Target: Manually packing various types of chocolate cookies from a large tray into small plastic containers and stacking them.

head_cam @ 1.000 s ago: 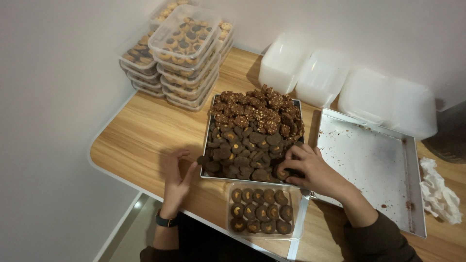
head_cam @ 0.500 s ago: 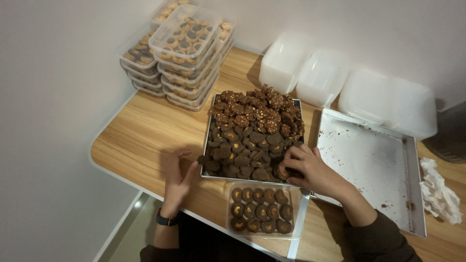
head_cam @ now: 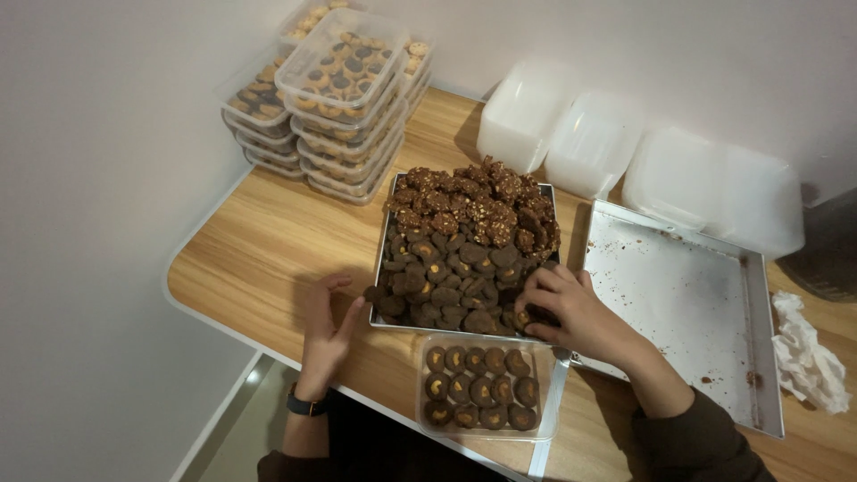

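right hand (head_cam: 571,312) curls over the near right corner of the metal tray (head_cam: 384,259), fingers pinching a chocolate cookie (head_cam: 522,317). left hand (head_cam: 326,335) rests loosely spread on the counter (head_cam: 268,259), fingertips by the tray's left edge. nearest sits a clear box of cookies (head_cam: 480,388). to the right lies an empty baking tray (head_cam: 678,303); far back stand stacked filled boxes (head_cam: 339,98).

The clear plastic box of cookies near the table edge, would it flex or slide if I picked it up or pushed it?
The clear plastic box looks thin-walled, so it would probably flex. Filled only one cookie layer deep, it is likely light and could slide on the smooth wooden table. Lidless, it may spill if tipped.
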